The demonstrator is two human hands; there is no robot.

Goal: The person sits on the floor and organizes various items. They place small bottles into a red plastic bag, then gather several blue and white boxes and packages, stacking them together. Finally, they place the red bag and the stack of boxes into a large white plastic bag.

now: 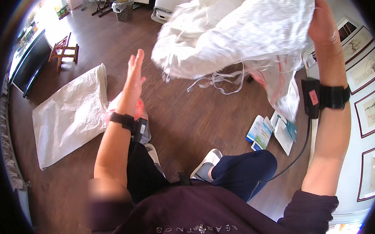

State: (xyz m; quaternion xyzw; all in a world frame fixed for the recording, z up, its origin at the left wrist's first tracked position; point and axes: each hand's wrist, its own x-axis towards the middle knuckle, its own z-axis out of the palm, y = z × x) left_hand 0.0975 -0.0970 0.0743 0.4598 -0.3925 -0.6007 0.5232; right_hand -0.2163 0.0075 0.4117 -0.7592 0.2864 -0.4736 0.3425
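A crumpled white woven-plastic sack (240, 36) hangs in the air at the upper right, frayed strips trailing from its lower edge. Its edge is gripped by my right hand (324, 23), whose fingertips are hidden behind the material. Red marks show on a hanging lower part of the sack. My left hand (135, 78) is raised with straight fingers, apart from the sack and holding nothing. To its left, a second white woven sack (71, 112) lies flat on the floor. Partly behind my left wrist is a clear plastic bag with something red (140, 109).
Several printed leaflets (263, 132) lie on the dark wood floor (188, 126) by my knee. A small wooden folding stool (63, 51) and a black panel (31, 64) stand at left. Farther off is a lined waste bin (123, 10). Framed pictures (366, 68) line the right wall. A cable (297, 162) runs from my right wrist.
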